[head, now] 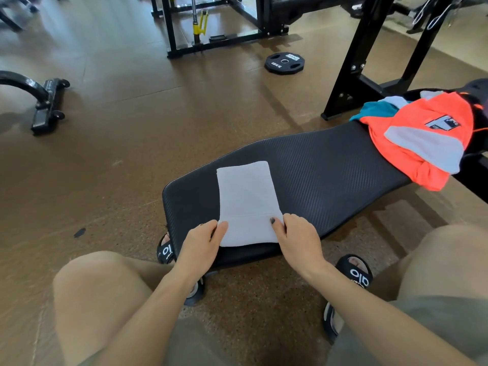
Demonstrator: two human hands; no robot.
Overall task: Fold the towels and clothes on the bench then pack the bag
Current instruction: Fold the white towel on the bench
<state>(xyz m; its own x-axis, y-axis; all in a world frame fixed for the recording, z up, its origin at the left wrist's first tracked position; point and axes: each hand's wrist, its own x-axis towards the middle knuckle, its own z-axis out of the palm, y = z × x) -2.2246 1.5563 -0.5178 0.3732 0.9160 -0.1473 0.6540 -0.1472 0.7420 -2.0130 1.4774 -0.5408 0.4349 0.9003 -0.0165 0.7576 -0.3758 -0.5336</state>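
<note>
A white towel (pixel 247 199), folded into a narrow rectangle, lies flat on the near end of the black padded bench (pixel 324 165). My left hand (pixel 203 240) pinches the towel's near left corner, thumb on top. My right hand (pixel 297 237) pinches the near right corner the same way. Farther along the bench at the right lies a heap of clothes: an orange and white shirt (pixel 422 138) over a teal garment (pixel 377 112). No bag is visible.
I sit with my knees either side of the bench's end, feet in black slides (pixel 355 276). A 10 kg weight plate (pixel 284 63) lies on the brown floor beyond. Black rack frames (pixel 369 56) stand behind the bench and at the back.
</note>
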